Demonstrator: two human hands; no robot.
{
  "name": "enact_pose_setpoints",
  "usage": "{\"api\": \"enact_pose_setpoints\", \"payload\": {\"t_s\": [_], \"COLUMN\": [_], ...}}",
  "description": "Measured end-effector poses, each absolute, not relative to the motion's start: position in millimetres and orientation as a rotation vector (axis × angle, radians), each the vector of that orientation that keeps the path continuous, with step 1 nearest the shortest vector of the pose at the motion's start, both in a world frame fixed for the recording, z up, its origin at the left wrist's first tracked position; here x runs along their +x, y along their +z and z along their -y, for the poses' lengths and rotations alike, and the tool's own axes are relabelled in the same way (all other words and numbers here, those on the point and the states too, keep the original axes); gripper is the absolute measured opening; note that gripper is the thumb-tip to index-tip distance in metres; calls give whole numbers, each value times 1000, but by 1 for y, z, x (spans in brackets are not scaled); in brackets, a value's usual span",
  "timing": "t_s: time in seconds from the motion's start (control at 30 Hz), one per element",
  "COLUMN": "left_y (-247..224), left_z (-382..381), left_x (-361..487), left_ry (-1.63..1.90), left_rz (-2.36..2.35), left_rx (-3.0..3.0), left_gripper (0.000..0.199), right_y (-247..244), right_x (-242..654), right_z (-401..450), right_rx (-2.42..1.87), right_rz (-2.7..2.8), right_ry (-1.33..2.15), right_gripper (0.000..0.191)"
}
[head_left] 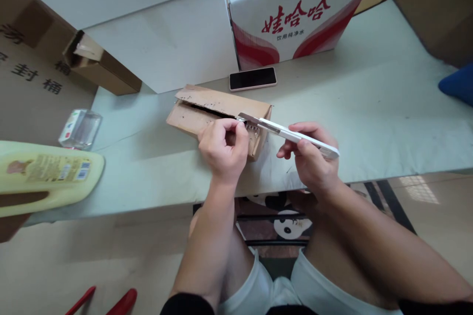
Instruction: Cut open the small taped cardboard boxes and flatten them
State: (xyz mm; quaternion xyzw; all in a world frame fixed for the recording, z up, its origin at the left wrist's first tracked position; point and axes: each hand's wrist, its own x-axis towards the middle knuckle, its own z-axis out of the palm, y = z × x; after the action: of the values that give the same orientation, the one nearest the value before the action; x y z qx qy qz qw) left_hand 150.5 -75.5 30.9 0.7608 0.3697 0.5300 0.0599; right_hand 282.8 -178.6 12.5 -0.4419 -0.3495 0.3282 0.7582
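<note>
My right hand (316,157) grips a white box cutter (286,133), its blade slid out and pointing left. The blade tip lies close to the fingertips of my left hand (224,146), where thumb and forefinger are pinched together. A tiny pale, shiny bit shows at that pinch; I cannot make out what it is. Beneath both sits a small brown cardboard box (223,101) with a dark gap along its top and dark specks around it. Part of the box's near side is hidden by my left hand.
Behind the box lies a phone (253,78) in front of a white and red carton (295,24). A large white box (166,44) stands at the back left. Farther left are an open brown carton (111,71), a clear container (82,129) and a yellow bottle (48,177).
</note>
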Motion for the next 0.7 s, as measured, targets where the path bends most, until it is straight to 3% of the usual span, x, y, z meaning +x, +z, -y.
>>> {"api": "enact_pose_setpoints", "payload": {"t_s": [0.7], "left_y": [32], "left_z": [76], "left_x": [152], "left_ry": [1588], "left_rz": [-1163], "left_rx": [2326], "left_gripper": [11], "right_y": [11], "right_x": [279], "right_z": [178], "right_rx": [-990], "right_rz": [873], "right_ry": [747], "right_gripper": [18]}}
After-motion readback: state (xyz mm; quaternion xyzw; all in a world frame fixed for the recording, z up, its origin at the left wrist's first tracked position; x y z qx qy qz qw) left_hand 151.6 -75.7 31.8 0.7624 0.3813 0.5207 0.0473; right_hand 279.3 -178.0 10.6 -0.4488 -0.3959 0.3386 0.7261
